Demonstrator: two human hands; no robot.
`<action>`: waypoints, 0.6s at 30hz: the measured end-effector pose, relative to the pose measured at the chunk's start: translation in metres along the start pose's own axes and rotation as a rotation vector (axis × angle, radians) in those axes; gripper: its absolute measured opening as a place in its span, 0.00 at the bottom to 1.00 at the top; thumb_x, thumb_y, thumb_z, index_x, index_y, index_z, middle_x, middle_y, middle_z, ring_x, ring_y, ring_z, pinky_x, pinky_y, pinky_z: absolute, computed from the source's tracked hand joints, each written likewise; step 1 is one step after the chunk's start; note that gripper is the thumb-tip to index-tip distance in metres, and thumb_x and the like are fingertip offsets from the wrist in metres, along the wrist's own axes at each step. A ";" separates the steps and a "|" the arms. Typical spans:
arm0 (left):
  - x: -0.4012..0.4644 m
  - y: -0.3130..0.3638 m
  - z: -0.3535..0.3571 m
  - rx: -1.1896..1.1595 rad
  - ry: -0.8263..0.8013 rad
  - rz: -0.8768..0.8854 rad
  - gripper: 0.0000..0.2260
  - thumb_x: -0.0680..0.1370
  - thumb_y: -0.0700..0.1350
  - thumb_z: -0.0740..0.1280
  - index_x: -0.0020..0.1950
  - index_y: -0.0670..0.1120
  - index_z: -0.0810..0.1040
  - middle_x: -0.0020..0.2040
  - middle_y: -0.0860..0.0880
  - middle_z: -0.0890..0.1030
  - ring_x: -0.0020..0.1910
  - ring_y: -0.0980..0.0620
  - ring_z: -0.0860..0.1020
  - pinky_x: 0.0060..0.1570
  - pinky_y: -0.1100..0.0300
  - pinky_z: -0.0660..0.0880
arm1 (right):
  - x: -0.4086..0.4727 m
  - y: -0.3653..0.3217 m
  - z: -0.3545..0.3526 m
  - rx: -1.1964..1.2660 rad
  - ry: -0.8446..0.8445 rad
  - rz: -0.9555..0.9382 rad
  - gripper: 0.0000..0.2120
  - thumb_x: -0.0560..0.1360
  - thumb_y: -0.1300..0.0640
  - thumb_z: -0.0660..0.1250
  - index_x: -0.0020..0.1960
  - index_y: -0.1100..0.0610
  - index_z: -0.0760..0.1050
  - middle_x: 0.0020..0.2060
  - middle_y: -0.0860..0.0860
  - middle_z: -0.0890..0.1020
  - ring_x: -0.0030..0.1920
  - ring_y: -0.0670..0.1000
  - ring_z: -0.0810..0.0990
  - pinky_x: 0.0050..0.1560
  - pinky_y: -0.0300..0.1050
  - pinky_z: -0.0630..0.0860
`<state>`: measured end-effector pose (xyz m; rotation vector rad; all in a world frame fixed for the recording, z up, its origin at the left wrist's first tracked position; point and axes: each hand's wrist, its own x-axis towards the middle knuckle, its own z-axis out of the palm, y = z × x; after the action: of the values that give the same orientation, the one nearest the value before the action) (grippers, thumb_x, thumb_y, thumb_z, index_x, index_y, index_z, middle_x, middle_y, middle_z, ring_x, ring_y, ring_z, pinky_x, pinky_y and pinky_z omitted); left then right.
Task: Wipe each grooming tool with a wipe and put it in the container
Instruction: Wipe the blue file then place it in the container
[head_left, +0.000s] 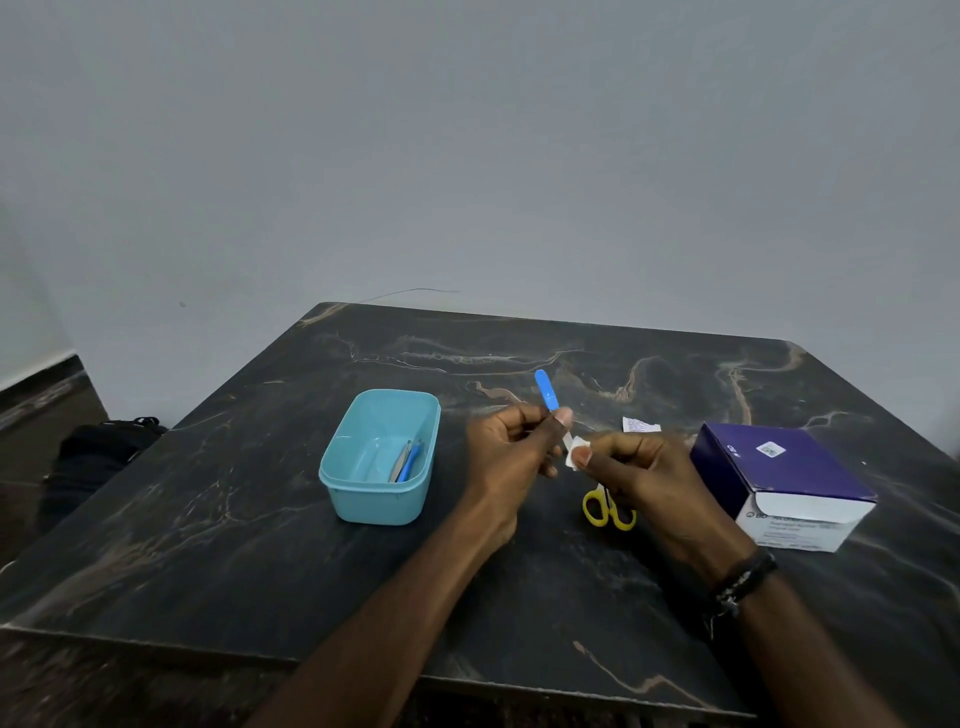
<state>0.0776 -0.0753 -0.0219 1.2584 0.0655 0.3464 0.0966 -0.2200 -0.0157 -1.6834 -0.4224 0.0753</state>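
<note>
Head view: our left hand (511, 447) pinches the blue file (546, 391), raised mid-table; our right hand (636, 467) pinches a wipe (575, 451) on its lower end. Tub (382, 457) left, scissors (609, 510) under our right hand, box (784, 486) right. Near table (260, 571) edge open.

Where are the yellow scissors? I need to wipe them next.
In the head view, the yellow scissors lie on the table under the right hand, left of the purple box.

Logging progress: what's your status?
Left hand holds file; right hand pinches wipe on it. Scissors unwiped. Container unobstructed.
</note>
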 end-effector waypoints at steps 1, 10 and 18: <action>-0.001 -0.001 0.001 0.048 -0.014 0.006 0.05 0.76 0.41 0.71 0.42 0.39 0.82 0.37 0.42 0.82 0.33 0.51 0.76 0.30 0.62 0.74 | -0.001 -0.001 0.000 -0.007 -0.013 -0.010 0.07 0.71 0.57 0.72 0.41 0.61 0.84 0.29 0.54 0.80 0.27 0.49 0.67 0.28 0.42 0.61; -0.002 0.000 -0.002 0.123 0.034 0.074 0.06 0.78 0.43 0.68 0.44 0.41 0.81 0.34 0.46 0.83 0.32 0.55 0.80 0.33 0.62 0.77 | 0.005 -0.004 -0.003 0.045 0.227 0.011 0.05 0.76 0.59 0.68 0.44 0.58 0.83 0.22 0.42 0.77 0.25 0.39 0.73 0.28 0.29 0.67; -0.009 -0.008 0.001 0.211 -0.190 0.021 0.03 0.77 0.45 0.69 0.46 0.46 0.82 0.34 0.45 0.82 0.23 0.49 0.78 0.21 0.63 0.71 | 0.004 -0.005 -0.003 0.017 0.235 -0.020 0.06 0.77 0.61 0.67 0.47 0.60 0.83 0.23 0.41 0.78 0.25 0.37 0.73 0.33 0.34 0.68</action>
<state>0.0714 -0.0805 -0.0301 1.4961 -0.0752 0.2412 0.0997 -0.2210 -0.0096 -1.6484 -0.2609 -0.1331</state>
